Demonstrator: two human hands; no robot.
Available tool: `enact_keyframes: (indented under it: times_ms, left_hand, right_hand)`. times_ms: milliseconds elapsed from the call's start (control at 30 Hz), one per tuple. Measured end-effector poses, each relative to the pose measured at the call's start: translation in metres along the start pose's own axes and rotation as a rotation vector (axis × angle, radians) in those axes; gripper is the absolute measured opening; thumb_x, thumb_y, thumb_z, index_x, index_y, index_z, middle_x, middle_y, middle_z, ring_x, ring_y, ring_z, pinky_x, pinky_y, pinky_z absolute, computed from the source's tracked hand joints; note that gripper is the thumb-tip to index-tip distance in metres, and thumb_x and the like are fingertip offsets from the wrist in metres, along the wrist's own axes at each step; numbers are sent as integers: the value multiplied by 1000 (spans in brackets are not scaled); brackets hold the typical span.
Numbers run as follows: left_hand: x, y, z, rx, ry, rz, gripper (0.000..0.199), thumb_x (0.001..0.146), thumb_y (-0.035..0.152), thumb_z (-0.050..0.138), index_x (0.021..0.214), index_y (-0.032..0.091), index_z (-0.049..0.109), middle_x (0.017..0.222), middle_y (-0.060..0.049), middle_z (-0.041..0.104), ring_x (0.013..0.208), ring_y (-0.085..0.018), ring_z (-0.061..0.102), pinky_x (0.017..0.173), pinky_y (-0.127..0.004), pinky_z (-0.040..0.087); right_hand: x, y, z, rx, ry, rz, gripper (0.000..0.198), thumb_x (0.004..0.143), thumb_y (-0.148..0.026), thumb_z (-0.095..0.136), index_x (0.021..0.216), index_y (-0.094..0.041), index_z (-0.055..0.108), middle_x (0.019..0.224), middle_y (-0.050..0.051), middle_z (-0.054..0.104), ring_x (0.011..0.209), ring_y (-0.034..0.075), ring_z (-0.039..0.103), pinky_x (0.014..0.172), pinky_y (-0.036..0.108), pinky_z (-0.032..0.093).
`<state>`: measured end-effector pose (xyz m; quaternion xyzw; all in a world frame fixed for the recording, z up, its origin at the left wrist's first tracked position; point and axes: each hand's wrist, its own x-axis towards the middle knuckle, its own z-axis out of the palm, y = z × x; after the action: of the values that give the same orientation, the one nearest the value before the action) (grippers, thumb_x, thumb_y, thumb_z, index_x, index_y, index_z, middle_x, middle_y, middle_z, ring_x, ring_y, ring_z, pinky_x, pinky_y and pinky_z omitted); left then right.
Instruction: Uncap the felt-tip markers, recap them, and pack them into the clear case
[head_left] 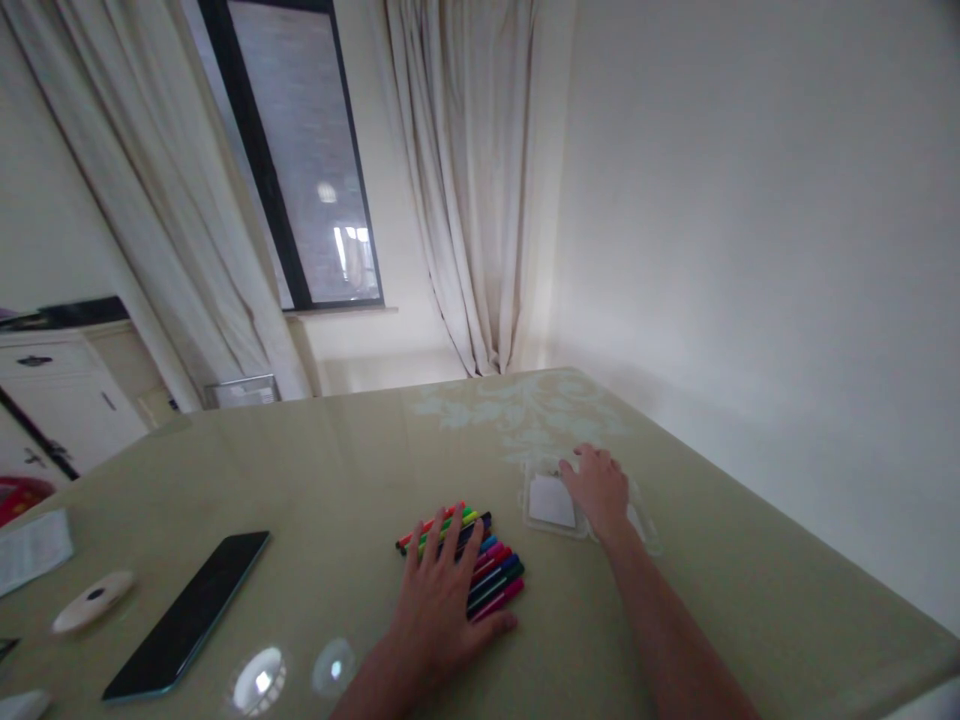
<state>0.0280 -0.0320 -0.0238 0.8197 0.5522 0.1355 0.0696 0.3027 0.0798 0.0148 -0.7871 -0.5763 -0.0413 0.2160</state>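
Observation:
Several felt-tip pens (496,570) in many colours lie side by side on the table. My left hand (442,590) rests flat over them with its fingers spread, covering part of the row. To the right of the pens, a clear plastic case (534,520) with a white card (552,499) inside lies opened out on the table. My right hand (598,488) is over the middle of this case, fingers apart and slightly bent. Whether its fingertips touch the case I cannot tell, and it hides part of the case.
A black smartphone (191,612) lies on the pale table (337,470) to the left. Beyond it are a white oval object (94,602) and a pale packet or paper (34,550). A wall (787,300) runs along the table's right side. Curtains (472,180) hang behind.

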Motion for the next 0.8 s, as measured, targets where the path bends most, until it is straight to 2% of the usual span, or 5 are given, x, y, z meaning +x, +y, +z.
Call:
enact_keyframes:
  times_ms: [233, 433, 600, 700, 800]
  left_hand:
    - [9, -19, -7, 11, 10, -76, 82, 87, 79, 45, 158, 39, 31, 168, -7, 25, 154, -44, 18, 119, -71, 10]
    - [15, -52, -17, 103, 80, -239, 79, 90, 76, 43, 157, 34, 36, 166, -11, 31, 153, -44, 22, 119, -68, 14]
    - [15, -72, -24, 132, 149, -364, 78, 90, 75, 44, 155, 31, 41, 165, -13, 33, 151, -46, 24, 117, -70, 15]
    - [15, -73, -28, 113, 233, -343, 75, 90, 73, 48, 150, 28, 48, 162, -14, 37, 150, -44, 26, 118, -67, 16]
    - [16, -67, -31, 102, 302, -252, 54, 89, 61, 58, 131, 27, 63, 152, -12, 49, 142, -37, 39, 117, -56, 25]
  right_hand:
    - [0, -1, 8, -42, -194, -73, 26, 94, -26, 53, 110, -13, 70, 110, 20, 70, 102, 28, 69, 82, 35, 48]
    - [-14, -20, 23, 93, -172, -275, 26, 89, -22, 58, 112, -16, 70, 111, 16, 72, 103, 25, 68, 87, 33, 47]
    - [-30, -38, 33, 175, -157, -406, 20, 88, -29, 62, 104, -20, 71, 100, 10, 73, 93, 24, 69, 81, 32, 49]
    - [-37, -44, 32, 169, -136, -417, 21, 87, -31, 64, 105, -22, 70, 99, 9, 72, 90, 24, 69, 78, 32, 50]
    - [-41, -48, 26, 117, -141, -399, 20, 88, -28, 64, 106, -24, 69, 105, 10, 70, 91, 24, 68, 77, 33, 50]
